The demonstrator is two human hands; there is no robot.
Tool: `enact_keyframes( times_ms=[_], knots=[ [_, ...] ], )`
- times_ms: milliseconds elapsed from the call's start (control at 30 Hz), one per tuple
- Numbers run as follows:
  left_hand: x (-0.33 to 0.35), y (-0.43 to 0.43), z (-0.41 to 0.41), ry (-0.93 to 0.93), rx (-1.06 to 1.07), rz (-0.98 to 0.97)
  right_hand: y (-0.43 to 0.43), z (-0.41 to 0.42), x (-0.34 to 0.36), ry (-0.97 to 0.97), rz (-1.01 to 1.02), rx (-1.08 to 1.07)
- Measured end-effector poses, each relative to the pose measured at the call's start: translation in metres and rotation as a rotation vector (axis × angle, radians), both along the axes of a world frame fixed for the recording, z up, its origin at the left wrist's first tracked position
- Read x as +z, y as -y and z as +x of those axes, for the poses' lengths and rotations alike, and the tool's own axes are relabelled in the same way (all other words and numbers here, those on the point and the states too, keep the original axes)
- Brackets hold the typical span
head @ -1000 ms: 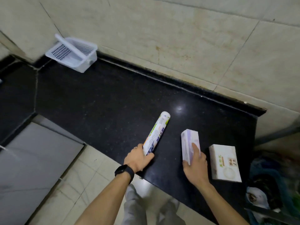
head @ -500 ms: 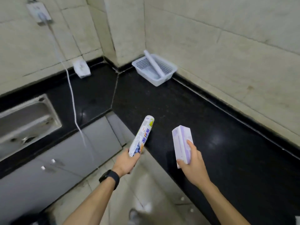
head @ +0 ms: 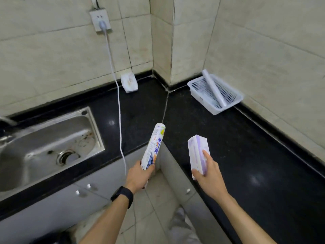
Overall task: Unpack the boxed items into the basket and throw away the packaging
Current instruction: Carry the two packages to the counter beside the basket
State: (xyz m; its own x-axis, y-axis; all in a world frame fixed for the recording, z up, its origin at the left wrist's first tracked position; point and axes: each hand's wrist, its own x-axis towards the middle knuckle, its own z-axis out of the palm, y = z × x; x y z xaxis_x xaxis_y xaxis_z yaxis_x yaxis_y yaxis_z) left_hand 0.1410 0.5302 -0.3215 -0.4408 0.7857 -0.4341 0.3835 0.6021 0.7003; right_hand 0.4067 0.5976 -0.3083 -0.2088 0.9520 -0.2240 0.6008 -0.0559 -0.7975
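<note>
My left hand [head: 139, 176] grips the lower end of a long white toothpaste tube [head: 154, 144] with blue print, its cap end pointing up and away over the counter's inner corner. My right hand [head: 209, 176] holds a pale purple box [head: 197, 152] upright above the counter edge. A white perforated basket [head: 218, 106] stands at the far right against the wall, with a pale purple tube [head: 213, 88] leaning in it. The basket is well beyond both hands.
The black L-shaped countertop [head: 246, 147] wraps around the corner. A steel sink [head: 47, 143] lies at left. A white cable [head: 119, 106] hangs from a wall socket [head: 100, 21] across the counter. A small white packet [head: 129, 81] leans on the back wall.
Both hands lifted the toothpaste tube and the purple box off the counter. The view swung left, bringing the sink and the socket in; the white box and the bin at right left the view.
</note>
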Motion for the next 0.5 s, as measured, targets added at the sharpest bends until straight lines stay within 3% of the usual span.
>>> enact_keyframes(
  times_ms=[500],
  knots=[
    [-0.012,-0.197,-0.072,-0.087,0.060,-0.135,-0.182,-0.085,-0.029,0.104,-0.087,0.057]
  ],
)
